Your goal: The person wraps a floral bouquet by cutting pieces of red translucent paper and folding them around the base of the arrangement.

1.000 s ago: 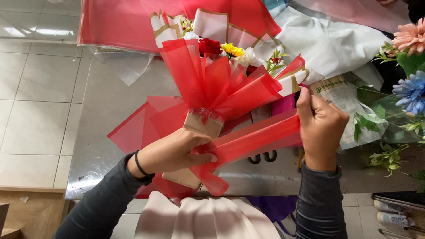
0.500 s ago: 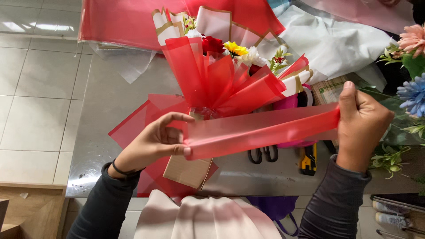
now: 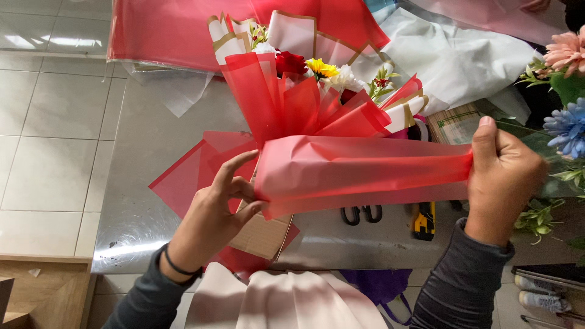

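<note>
Red wrapping sheet is stretched taut between both hands, long axis running left to right across the front of the bouquet. Left hand pinches its left end, upper fingers spread; right hand is closed on its right end. Scissors and a yellow cutter lie on the bench just below the sheet.

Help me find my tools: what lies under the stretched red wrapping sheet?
Below the red wrapping sheet, black scissor handles and a yellow utility knife show on the metal table. Their upper parts are covered.
</note>
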